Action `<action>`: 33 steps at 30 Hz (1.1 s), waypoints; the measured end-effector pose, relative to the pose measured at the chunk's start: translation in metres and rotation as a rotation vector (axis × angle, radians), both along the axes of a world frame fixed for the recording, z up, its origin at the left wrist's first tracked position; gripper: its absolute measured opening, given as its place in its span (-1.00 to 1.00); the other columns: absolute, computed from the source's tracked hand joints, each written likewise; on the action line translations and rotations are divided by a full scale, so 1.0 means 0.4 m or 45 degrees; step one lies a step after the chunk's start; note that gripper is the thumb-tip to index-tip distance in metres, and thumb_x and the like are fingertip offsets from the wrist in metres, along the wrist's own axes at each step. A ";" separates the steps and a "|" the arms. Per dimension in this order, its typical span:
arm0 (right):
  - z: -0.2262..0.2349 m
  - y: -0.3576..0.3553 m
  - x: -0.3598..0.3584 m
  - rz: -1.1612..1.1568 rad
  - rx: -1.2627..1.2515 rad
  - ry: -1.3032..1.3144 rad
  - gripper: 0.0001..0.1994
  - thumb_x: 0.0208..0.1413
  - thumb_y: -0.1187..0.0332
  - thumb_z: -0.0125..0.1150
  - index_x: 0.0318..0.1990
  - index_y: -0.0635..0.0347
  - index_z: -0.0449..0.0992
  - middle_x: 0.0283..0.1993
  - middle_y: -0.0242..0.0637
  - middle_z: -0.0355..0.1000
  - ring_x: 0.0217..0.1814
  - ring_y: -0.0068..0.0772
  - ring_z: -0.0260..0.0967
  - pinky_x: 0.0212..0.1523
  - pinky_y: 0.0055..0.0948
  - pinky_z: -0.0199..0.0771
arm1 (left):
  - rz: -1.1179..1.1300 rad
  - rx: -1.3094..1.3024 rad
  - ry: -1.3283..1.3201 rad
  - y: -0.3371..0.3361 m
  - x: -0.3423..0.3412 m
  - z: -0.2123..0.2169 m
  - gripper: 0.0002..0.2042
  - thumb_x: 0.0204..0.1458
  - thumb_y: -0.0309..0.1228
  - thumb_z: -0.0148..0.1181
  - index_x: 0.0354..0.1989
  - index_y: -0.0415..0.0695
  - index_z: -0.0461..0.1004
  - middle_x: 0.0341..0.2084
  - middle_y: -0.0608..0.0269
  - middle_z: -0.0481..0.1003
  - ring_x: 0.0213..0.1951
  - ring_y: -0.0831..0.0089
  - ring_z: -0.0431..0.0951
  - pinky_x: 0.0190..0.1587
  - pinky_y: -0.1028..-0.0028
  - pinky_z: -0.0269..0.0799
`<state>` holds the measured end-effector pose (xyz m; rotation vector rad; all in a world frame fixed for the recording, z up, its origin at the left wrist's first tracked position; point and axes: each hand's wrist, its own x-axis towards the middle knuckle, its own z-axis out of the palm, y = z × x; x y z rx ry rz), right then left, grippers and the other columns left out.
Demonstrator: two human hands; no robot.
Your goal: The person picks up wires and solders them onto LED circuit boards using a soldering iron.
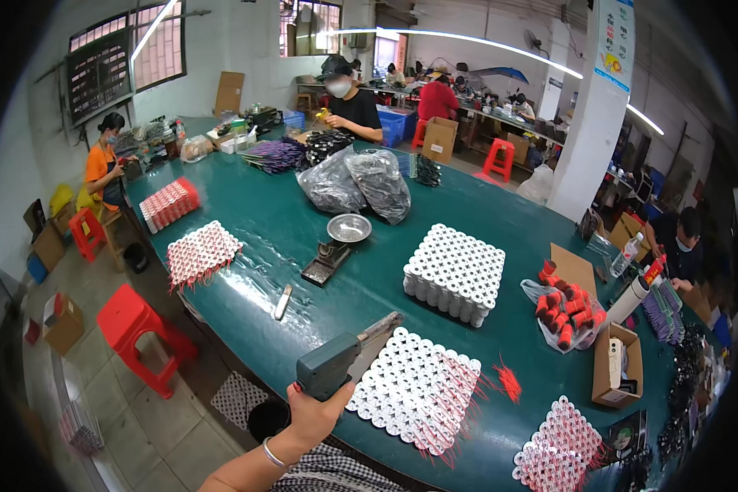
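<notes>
Left hand (318,412) wrapped round grip of grey-green pistol-shaped power tool (336,361), metal nose tilted toward block of white cylindrical cells with red wire tails (418,387) on green tabletop (287,230).

Right hand out of view.

Step, by judgement: tool poised at block's near-left edge, nose just above cells.

Next move calls for steady lowering, nose square on one cell top, red wires kept clear.

We see a factory workshop for hand assembly. Just beyond our fingers (324,402) a long green work table (287,221) carries blocks of white tubes (455,273), and bags of dark parts (354,182) lie further off. Other workers sit around on red plastic stools (135,324) among cardboard boxes (440,138), under long strip lights (484,45).
</notes>
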<state>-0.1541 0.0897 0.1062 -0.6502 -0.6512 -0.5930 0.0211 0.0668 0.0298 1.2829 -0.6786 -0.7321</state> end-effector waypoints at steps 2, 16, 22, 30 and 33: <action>0.004 -0.012 -0.018 -0.050 -0.040 0.015 -0.73 0.23 0.38 0.29 -0.36 0.51 0.52 -0.34 0.11 0.49 -0.39 -0.06 0.45 -0.37 -0.14 0.44 | -0.012 -0.029 -0.088 -0.015 -0.013 -0.006 -0.74 0.00 -0.64 0.34 -0.10 -0.32 0.53 -0.45 0.25 0.55 -0.58 0.62 0.47 -0.56 0.56 0.39; -0.243 -0.321 -0.380 -2.502 -0.337 2.059 -0.97 0.13 0.56 0.26 -0.30 0.32 0.55 -0.36 -0.17 0.51 -0.40 -0.29 0.48 -0.35 -0.39 0.46 | 0.153 -0.121 -0.186 -0.172 -0.038 0.022 -0.76 0.00 -0.62 0.24 -0.13 -0.37 0.48 -0.39 0.17 0.49 -0.63 0.57 0.39 -0.62 0.56 0.26; -0.337 -0.419 -0.392 -2.450 -0.583 2.239 -0.93 0.06 0.55 0.30 -0.30 0.26 0.56 -0.27 -0.19 0.46 -0.25 -0.12 0.46 -0.24 -0.25 0.46 | 0.014 -0.092 -0.149 -0.198 -0.049 0.005 -0.68 -0.02 -0.62 0.25 -0.05 -0.38 0.45 -0.30 0.10 0.53 -0.62 0.55 0.41 -0.63 0.56 0.27; -0.431 -0.496 -0.377 -2.540 -1.029 2.334 -0.91 -0.03 0.51 0.36 -0.36 0.19 0.56 -0.29 -0.26 0.39 -0.15 -0.11 0.36 -0.16 -0.19 0.41 | 0.059 -0.092 -0.163 -0.197 0.004 -0.004 -0.69 -0.02 -0.63 0.21 -0.06 -0.39 0.44 -0.33 0.10 0.52 -0.64 0.56 0.38 -0.62 0.56 0.26; -0.427 -0.517 -0.397 -2.637 -1.088 2.345 -0.92 -0.05 0.51 0.36 -0.40 0.19 0.56 -0.30 -0.26 0.39 -0.17 -0.12 0.35 -0.17 -0.19 0.40 | 0.072 -0.081 -0.146 -0.196 0.036 -0.029 -0.72 -0.02 -0.62 0.20 -0.10 -0.40 0.45 -0.41 0.13 0.49 -0.65 0.56 0.35 -0.62 0.57 0.24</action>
